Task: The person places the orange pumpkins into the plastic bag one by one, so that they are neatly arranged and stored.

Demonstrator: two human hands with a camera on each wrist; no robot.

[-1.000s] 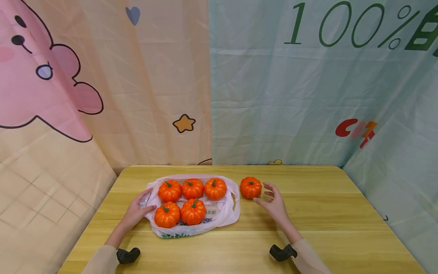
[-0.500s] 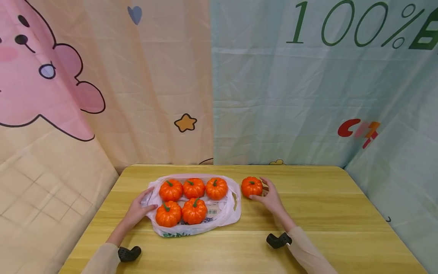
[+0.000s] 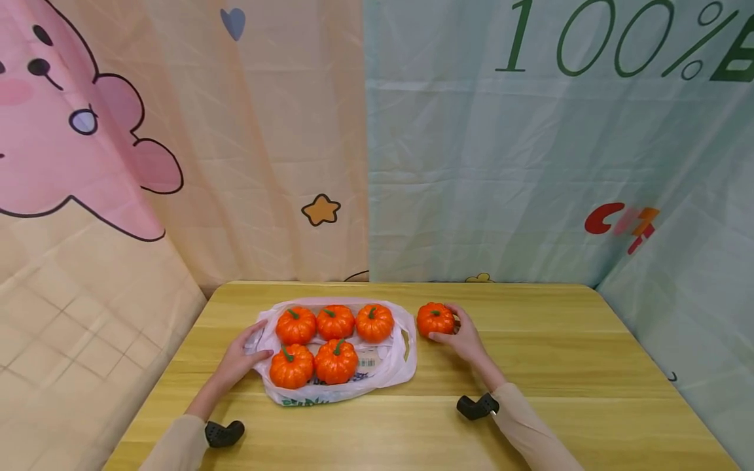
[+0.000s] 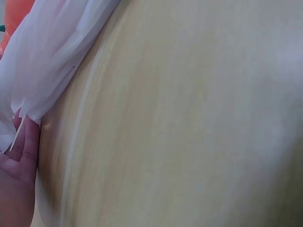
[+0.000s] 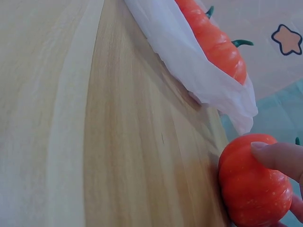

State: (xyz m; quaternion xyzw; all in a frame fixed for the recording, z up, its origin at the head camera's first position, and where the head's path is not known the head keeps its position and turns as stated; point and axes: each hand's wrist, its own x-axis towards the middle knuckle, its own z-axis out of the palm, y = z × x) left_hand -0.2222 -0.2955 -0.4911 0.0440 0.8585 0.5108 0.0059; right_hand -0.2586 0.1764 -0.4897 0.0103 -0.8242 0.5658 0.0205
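Several small orange pumpkins (image 3: 336, 361) with green stems sit in a white plastic bag (image 3: 396, 371) spread open on the table. My left hand (image 3: 235, 361) holds the bag's left end, thumb and fingers apart; in the left wrist view, white plastic covers part of the fingers. To the right of the bag, my right hand (image 3: 467, 337) grips another pumpkin (image 3: 434, 319), which stands upright on the table. In the right wrist view my thumb presses on this pumpkin (image 5: 251, 189), and fingers show at its far side.
The wooden table (image 3: 554, 366) extends around the bag and the hands. Printed curtains (image 3: 277, 144) hang behind its back edge and along both sides. A black wrist device (image 3: 224, 434) is on each forearm.
My right hand has moved left and closed its fingers and thumb round the single pumpkin. My left hand stays at the bag's left end. The head view has shifted slightly.
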